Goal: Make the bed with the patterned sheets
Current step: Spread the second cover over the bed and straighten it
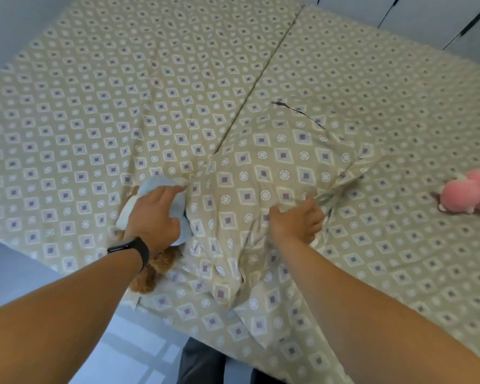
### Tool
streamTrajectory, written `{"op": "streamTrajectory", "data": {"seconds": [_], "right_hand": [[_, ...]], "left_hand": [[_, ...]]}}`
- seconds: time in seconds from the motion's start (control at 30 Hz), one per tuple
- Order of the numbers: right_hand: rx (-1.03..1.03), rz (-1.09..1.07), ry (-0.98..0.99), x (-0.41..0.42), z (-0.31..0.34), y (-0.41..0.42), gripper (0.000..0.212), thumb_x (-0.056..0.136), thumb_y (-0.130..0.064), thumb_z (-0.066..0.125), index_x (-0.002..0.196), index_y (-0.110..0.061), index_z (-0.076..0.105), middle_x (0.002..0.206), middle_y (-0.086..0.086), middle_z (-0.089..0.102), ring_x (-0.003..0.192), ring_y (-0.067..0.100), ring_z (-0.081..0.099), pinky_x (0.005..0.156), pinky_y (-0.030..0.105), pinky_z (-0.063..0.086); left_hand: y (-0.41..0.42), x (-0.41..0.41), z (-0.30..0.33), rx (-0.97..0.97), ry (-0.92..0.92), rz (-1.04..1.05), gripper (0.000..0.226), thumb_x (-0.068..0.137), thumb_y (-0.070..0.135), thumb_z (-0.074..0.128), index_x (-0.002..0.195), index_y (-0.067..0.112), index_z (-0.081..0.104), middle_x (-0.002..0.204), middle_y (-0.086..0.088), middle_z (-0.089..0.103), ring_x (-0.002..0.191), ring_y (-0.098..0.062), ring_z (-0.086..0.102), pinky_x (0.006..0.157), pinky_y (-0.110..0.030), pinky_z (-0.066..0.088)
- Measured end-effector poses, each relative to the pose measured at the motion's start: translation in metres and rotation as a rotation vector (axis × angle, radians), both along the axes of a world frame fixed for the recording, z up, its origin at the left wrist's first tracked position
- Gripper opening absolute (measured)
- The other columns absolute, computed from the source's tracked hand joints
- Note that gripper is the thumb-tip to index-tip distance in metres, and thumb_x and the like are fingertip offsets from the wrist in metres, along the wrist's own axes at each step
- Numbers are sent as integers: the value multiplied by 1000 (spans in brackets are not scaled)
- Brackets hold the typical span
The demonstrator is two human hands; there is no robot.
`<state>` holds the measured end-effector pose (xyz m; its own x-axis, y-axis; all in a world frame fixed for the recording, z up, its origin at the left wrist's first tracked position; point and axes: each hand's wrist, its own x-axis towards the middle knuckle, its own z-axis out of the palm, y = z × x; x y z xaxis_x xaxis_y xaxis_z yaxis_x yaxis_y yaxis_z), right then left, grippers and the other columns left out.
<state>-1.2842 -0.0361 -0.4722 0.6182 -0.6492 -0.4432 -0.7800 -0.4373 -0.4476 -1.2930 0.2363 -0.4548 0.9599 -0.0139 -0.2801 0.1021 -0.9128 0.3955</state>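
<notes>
- Nearest to me, at the bottom edge, I saw dark trousers [203, 364] and a pale tiled floor [139, 353] beside the bed
- Two bare forearms reached forward from the lower corners; the left one wore a black wristband [132, 249]
- The bed's near edge ran slantwise across the lower part of the view, covered by the beige patterned sheet [67, 128], printed with purple-centred diamonds and small white rings
- A loose piece of the same patterned cloth, a pillowcase [263, 187] by its look, lay bunched and creased on the sheet between the two hands, trailing down toward the near edge
- My left hand [153, 217] rested palm down on a pale blue cloth [175, 209], fingers curled over its far end where it met the pillowcase's edge; I could not tell how firmly it gripped
- Under that hand and the blue cloth lay a brown furry toy [155, 270], mostly hidden, its curly fur showing below the wrist
- My right hand [297, 220] was closed round a gathered fold of the pillowcase, thumb pointing left, fingers tucked beneath the cloth
- Further right, well apart from both hands, a pink plush toy [468, 192] lay on the sheet, cut off by the right edge
- Beyond the hands a long straight seam [261, 76] ran across the bed toward the far top
- Past the far edge I saw a pale wall [11, 23] at left and white panels with dark lines [427, 20] at right
</notes>
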Motion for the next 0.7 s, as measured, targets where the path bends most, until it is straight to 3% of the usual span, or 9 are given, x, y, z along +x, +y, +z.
{"op": "streamTrajectory", "data": {"seconds": [0.07, 0.13, 0.27, 0.37, 0.43, 0.5, 0.57, 0.63, 0.7], "right_hand": [[289, -272, 53, -1, -10, -21, 92, 84, -42, 74, 154, -17, 20, 151, 11, 32, 131, 39, 42, 108, 48, 42], [571, -322, 49, -4, -22, -33, 83, 85, -44, 73, 151, -10, 35, 142, 10, 51, 123, 37, 55, 105, 47, 48], [621, -200, 55, -5, -40, -55, 59, 83, -39, 66, 131, -6, 58, 120, 15, 67, 105, 39, 65, 97, 51, 54], [612, -32, -22, -2, 24, -54, 34, 89, -31, 65, 109, -4, 63, 111, 16, 69, 101, 37, 65, 95, 50, 54], [618, 19, -127, 3, 65, -52, 12, 93, -23, 62, 91, -12, 62, 106, 14, 70, 99, 35, 66, 96, 49, 53], [629, 48, -215, 8, 108, -48, 16, 93, -27, 59, 97, -13, 65, 108, 10, 69, 101, 32, 65, 98, 50, 52], [591, 129, -249, 8, 157, -46, 25, 95, -30, 56, 107, -9, 64, 109, 8, 67, 102, 29, 63, 97, 45, 52], [506, 238, -264, -2, 207, -53, 23, 101, -30, 53, 103, -8, 60, 104, 5, 63, 100, 26, 60, 90, 36, 48], [382, 343, -286, -9, 249, -66, 26, 103, -34, 51, 95, -10, 56, 96, 5, 60, 92, 24, 58, 81, 36, 45]], "left_hand": [[-42, -3, -3, -64, 114, -99, 68, 83, 19, 59, 148, 30, 43, 147, -2, 50, 128, -32, 50, 104, -47, 44], [-81, -9, -9, -98, 257, -180, 69, 85, 31, 59, 151, 33, 38, 152, 3, 43, 137, -26, 43, 109, -45, 41], [-141, -21, -9, -77, 331, -243, 77, 88, 47, 63, 156, 34, 28, 159, 7, 29, 143, -22, 35, 112, -43, 39], [-161, -26, 13, -90, 360, -209, 102, 79, 65, 68, 159, 41, 10, 167, 8, 8, 152, -22, 20, 117, -46, 34], [-165, -26, 36, -40, 326, -206, 114, 77, 62, 73, 157, 46, -6, 168, 7, -4, 154, -22, 12, 116, -48, 37], [-165, -19, 66, -2, 249, -164, 102, 85, 53, 69, 154, 50, -6, 166, 3, 11, 147, -30, 30, 102, -48, 47], [-160, -12, 107, 9, 191, -132, 74, 94, 53, 56, 152, 49, 10, 147, -3, 44, 122, -31, 56, 85, -41, 52], [-157, -5, 152, 71, 156, -191, 49, 99, 37, 52, 144, 38, 31, 126, -4, 60, 104, -29, 63, 80, -39, 53], [-161, 7, 198, 179, 72, -294, 30, 99, 17, 43, 127, 29, 43, 117, -5, 63, 97, -29, 63, 77, -40, 51]]}}
